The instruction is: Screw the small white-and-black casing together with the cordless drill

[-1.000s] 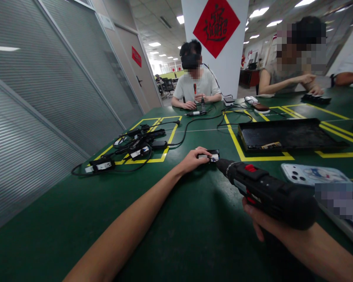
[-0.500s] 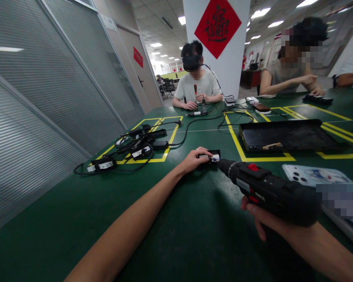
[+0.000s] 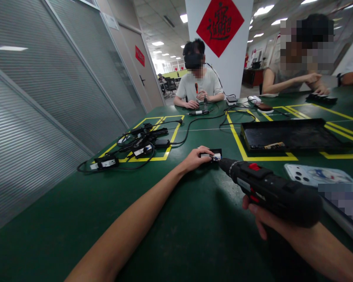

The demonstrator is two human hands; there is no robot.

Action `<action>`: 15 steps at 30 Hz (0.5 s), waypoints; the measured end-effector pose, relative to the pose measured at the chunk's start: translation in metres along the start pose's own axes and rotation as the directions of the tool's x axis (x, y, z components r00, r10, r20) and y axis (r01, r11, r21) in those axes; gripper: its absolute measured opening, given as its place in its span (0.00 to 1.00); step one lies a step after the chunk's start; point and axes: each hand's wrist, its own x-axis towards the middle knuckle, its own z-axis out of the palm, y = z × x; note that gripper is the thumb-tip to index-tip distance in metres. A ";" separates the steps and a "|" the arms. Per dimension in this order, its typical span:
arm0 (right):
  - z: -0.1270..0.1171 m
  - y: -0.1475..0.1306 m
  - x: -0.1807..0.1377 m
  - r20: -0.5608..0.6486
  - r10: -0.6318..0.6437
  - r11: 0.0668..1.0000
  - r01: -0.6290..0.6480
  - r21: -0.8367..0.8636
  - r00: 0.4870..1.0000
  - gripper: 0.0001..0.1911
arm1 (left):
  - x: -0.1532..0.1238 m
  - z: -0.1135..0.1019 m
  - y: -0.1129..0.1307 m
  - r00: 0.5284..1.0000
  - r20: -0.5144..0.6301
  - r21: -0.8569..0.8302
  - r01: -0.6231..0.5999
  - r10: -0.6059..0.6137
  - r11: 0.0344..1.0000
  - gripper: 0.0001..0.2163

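My left hand (image 3: 195,159) is closed on a small black casing with a white part inside (image 3: 217,157), pressing it against the green table. Its fingers cover the left side of the casing. My right hand (image 3: 263,217) grips a black cordless drill (image 3: 273,190) with red switches, held level over the table. The drill's chuck points left at the casing's right end. Where the bit meets the casing is too small to make out.
Left of my hand lies a pile of black adapters with cables (image 3: 144,145). A shallow black tray (image 3: 285,135) stands at the right, and a phone in a pale case (image 3: 317,174) lies nearer. Across the table sit two people; one person's hand is by an orange-handled screwdriver (image 3: 196,87).
The whole view has shifted slightly. Both hands, the casing and the drill keep the same places relative to each other.
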 end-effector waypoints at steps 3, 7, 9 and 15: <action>0.000 0.000 0.000 0.014 0.016 1.000 -0.016 0.005 1.000 0.13 | 0.000 0.000 -0.001 1.000 -0.004 0.006 -0.005 0.005 1.000 0.11; 0.002 0.008 0.002 0.012 0.010 1.000 -0.011 0.014 1.000 0.11 | 0.000 0.001 -0.001 1.000 -0.014 0.006 -0.017 0.017 1.000 0.11; 0.004 0.015 0.005 0.006 0.006 1.000 -0.006 0.015 1.000 0.10 | 0.000 0.002 -0.001 1.000 -0.018 0.007 -0.017 0.017 1.000 0.11; 0.017 0.028 0.013 0.000 0.064 0.987 -0.064 0.148 0.998 0.09 | 0.000 0.002 -0.003 0.999 -0.024 0.016 -0.025 0.025 1.000 0.11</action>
